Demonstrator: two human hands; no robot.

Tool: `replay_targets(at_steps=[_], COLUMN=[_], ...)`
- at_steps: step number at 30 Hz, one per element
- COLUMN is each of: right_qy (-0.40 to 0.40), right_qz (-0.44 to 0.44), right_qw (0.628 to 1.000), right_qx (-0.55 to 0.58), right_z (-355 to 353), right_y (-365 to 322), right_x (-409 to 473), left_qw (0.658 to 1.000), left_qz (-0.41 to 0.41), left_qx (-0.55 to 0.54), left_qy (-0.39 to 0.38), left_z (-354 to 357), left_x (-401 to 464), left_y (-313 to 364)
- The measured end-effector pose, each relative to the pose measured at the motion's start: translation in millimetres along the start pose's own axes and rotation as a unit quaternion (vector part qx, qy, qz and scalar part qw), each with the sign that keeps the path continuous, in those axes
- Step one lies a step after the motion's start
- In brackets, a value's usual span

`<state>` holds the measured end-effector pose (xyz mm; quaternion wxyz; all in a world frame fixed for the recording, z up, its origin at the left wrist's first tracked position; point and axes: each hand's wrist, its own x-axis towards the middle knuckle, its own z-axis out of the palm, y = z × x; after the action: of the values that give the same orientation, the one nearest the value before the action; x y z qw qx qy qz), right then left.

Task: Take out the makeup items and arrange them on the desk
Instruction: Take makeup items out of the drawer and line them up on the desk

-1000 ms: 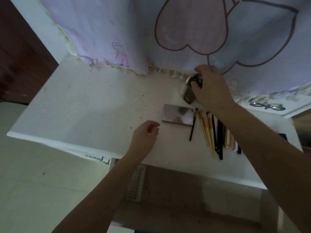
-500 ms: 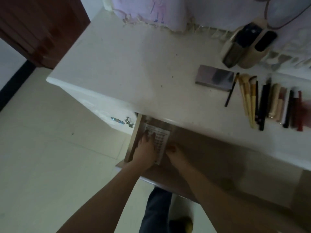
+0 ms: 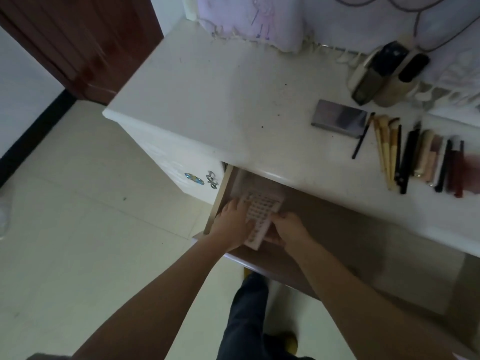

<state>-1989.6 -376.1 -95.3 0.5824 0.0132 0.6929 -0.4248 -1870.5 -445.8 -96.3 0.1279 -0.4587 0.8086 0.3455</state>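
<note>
Since half a second ago, little changed: both hands still down in the open drawer, now closed more fully about the pale palette, near end lifted slightly toward the body, where before fingers merely lay on it. Since a second ago, much changed: right hand gone from the back of the desk, left hand gone from the desktop. At far left, one dark wooden door; then one metal drawer pull on the white cabinet front. Next, left hand gripping the palette's left edge, fingers curled over its top; one palette, dotted with rows of small pans, lying between the two hands at the drawer's left end; right hand pinching its right edge near the lower corner. Further right on the desktop, one flat grey compact; behind it, two upright holders side by side, touching; then a row of brushes and pencils laid parallel, count unclear through blur, roughly a dozen.
</note>
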Motion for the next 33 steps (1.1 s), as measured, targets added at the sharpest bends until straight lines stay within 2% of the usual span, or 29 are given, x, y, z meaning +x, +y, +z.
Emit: replay_targets(at_steps=[4, 7, 9, 11, 14, 17, 21, 25, 29, 33], right_qy=[-0.040, -0.060, -0.057, -0.020, 0.008, 0.051, 0.128, 0.193, 0.199, 0.198], right_qz=[-0.010, -0.052, -0.104, -0.166, -0.240, -0.299, -0.270, -0.219, -0.210, -0.218], right_qw=[0.999, 0.996, 0.992, 0.983, 0.969, 0.947, 0.950, 0.950, 0.949, 0.939], right_qx=[-0.005, -0.028, -0.043, -0.070, -0.061, -0.106, -0.090, -0.109, -0.128, -0.178], right_z=[-28.2, -46.6, -54.9, -58.8, -51.8, -36.9, -28.9, -31.1, -27.1, -26.2], right_y=[-18.1, -39.6, -62.7, -92.5, -143.4, -194.7, -255.7, -280.7, -277.2, -277.0], right_x=[-55.0, -89.0, -102.2, -103.4, -88.9, -57.1, 5.7, 58.0, 81.5, 87.4], left_qw=[0.985, 0.950, 0.934, 0.924, 0.912, 0.900, 0.938, 0.969, 0.989, 0.986], left_qz=[-0.070, -0.034, 0.003, 0.021, 0.050, 0.066, 0.058, 0.083, 0.063, 0.071], left_qx=[-0.157, -0.304, -0.357, -0.382, -0.399, -0.410, -0.326, -0.200, -0.059, 0.028], left_qy=[-0.033, -0.060, -0.028, 0.015, 0.079, 0.135, 0.107, 0.115, 0.124, 0.151], left_z=[-39.9, -76.1, -102.0, -126.4, -156.9, -181.2, -198.8, -204.2, -198.5, -190.4], left_x=[-39.6, -69.3, -73.0, -58.1, -4.8, 67.6, 162.8, 223.0, 250.2, 254.9], left_y=[22.3, 36.3, 51.1, 70.7, 102.6, 131.8, 155.7, 162.4, 158.6, 150.5])
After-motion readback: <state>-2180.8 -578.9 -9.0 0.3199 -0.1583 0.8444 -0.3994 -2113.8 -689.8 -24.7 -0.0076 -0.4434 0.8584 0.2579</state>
